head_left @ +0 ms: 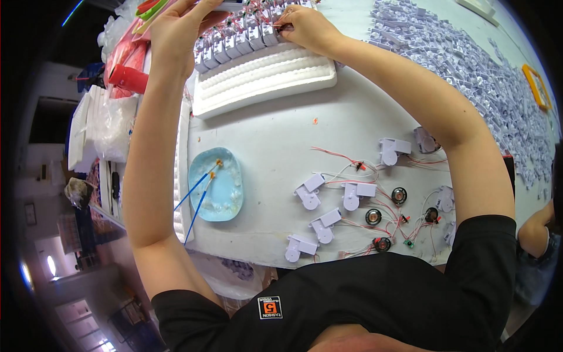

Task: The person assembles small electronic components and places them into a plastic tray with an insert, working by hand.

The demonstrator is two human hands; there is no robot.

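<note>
Both arms reach to the far edge of the view, over a white foam tray (264,88) with ridged rows. Along its far side stands a row of pale grey plastic housings (242,42), with red and white wires sticking up. My left hand (186,20) is curled at the row's left end, by a pale grey piece cut off by the frame; what it grips is unclear. At the row's right end, my right hand (311,28) has its fingertips pinched together among the wires, on something small and dark.
A light blue dish (216,185) holds two blue-handled brushes (202,202). Nearer me lie loose grey housings (309,192) wired to round black speakers (373,217). A large heap of grey plastic parts (446,76) covers the right side. A red cylinder (128,78) lies left.
</note>
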